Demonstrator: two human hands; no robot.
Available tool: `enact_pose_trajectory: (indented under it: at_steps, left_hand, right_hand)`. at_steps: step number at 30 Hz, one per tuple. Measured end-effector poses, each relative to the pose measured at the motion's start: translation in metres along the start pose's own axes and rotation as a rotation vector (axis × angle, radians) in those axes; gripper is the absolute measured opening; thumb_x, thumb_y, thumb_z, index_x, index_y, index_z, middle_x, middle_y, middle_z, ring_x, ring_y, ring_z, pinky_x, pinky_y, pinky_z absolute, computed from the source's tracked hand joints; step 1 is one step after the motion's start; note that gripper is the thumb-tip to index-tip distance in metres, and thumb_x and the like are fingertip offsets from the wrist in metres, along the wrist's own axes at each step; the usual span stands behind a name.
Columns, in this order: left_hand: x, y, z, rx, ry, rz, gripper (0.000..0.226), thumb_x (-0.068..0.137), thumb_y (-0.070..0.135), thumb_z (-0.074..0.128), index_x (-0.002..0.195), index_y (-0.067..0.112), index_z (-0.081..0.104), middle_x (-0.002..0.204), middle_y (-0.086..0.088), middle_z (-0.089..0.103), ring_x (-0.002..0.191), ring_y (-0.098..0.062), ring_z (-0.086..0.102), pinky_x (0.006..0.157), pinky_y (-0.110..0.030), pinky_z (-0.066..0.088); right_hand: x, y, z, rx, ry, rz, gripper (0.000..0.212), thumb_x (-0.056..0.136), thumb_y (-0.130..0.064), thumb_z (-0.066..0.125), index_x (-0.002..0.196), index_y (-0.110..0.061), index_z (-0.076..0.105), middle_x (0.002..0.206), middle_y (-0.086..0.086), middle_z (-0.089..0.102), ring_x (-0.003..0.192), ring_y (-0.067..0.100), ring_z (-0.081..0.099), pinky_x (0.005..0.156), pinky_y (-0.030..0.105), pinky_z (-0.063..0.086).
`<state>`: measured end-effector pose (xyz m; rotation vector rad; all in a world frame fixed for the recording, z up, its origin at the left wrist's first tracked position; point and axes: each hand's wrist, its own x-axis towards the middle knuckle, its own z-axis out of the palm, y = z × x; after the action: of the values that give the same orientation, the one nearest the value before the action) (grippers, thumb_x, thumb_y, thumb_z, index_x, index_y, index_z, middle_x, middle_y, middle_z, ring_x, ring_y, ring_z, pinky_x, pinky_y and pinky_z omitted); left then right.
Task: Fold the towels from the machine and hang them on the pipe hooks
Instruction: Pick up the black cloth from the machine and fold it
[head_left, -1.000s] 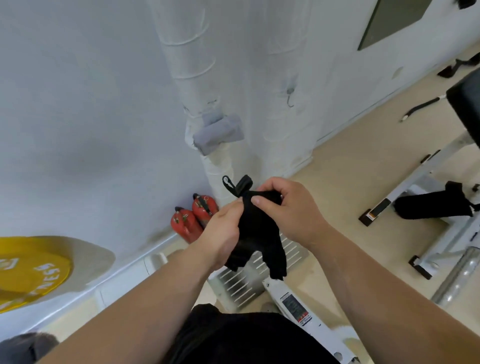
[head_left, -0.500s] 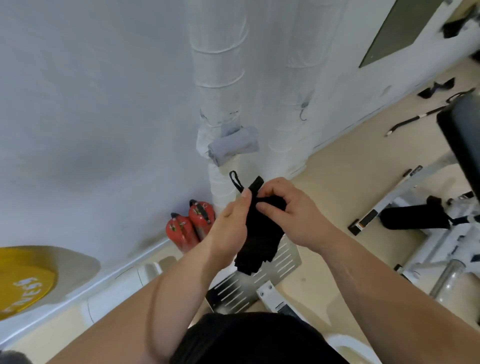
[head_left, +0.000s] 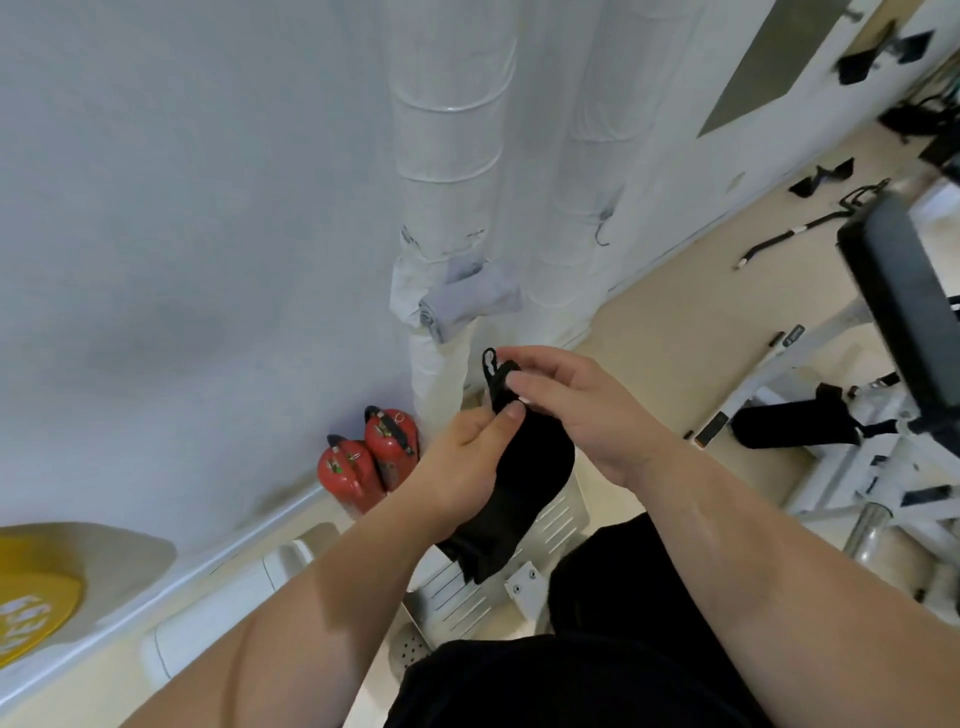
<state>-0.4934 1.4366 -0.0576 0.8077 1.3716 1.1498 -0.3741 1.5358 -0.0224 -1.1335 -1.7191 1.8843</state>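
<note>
Both grips closed on black towel (head_left: 511, 483): left hand (head_left: 462, 467) low, right hand (head_left: 582, 410) at its loop. Beyond grip: white pipes (head_left: 452, 156), grey towel (head_left: 467, 299) hung. Extinguishers (head_left: 366, 460) left on beige floor (head_left: 675, 322).

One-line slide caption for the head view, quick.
Both hands, left and right, grip a black towel below the empty pipe hook; grey towel hangs nearby.

The left hand (head_left: 462, 467) covers the left side of the black towel (head_left: 511, 488); the right hand (head_left: 582, 410) hides its top below the loop (head_left: 491, 364). The yellow plate (head_left: 31, 597) is cut by the left edge, its lettering unreadable. The bench pad (head_left: 904, 306) is blurred and runs off the right edge. How the grey towel (head_left: 467, 299) is fixed to the pipe (head_left: 447, 130) cannot be told.
</note>
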Motion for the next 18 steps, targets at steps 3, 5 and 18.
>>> enact_pose_trajectory:
  at_steps: [3, 5, 18]
  left_hand:
    - [0.009, 0.005, 0.001, 0.035, -0.038, 0.001, 0.047, 0.108, 0.034, 0.041, 0.112, -0.006, 0.065, 0.112, -0.035, 0.064, 0.108, -0.046, 0.063, 0.103, -0.059, 0.046]
    - [0.019, 0.008, 0.005, 0.045, -0.04, 0.0, 0.046, 0.107, 0.036, 0.043, 0.113, -0.003, 0.065, 0.113, -0.033, 0.065, 0.109, -0.044, 0.064, 0.104, -0.057, 0.047]
    - [0.169, 0.011, 0.112, -0.012, 0.401, 0.069, 0.018, 0.103, 0.012, 0.052, 0.107, 0.003, 0.066, 0.086, -0.022, 0.066, 0.08, -0.02, 0.061, 0.076, -0.032, 0.046]
  right_hand:
    - [0.011, -0.004, -0.005, 0.015, 0.022, -0.04, 0.025, 0.094, 0.001, 0.06, 0.111, -0.013, 0.073, 0.097, 0.012, 0.076, 0.091, 0.017, 0.071, 0.097, 0.036, 0.054]
    - [0.02, -0.006, -0.014, -0.001, 0.047, -0.05, 0.022, 0.092, 0.002, 0.061, 0.099, -0.014, 0.076, 0.087, 0.011, 0.074, 0.084, 0.019, 0.068, 0.09, 0.035, 0.055]
    - [0.127, 0.015, -0.179, -0.253, -0.116, -0.209, 0.011, 0.079, -0.006, 0.078, 0.073, 0.001, 0.071, 0.057, 0.001, 0.056, 0.05, 0.005, 0.046, 0.053, 0.017, 0.037]
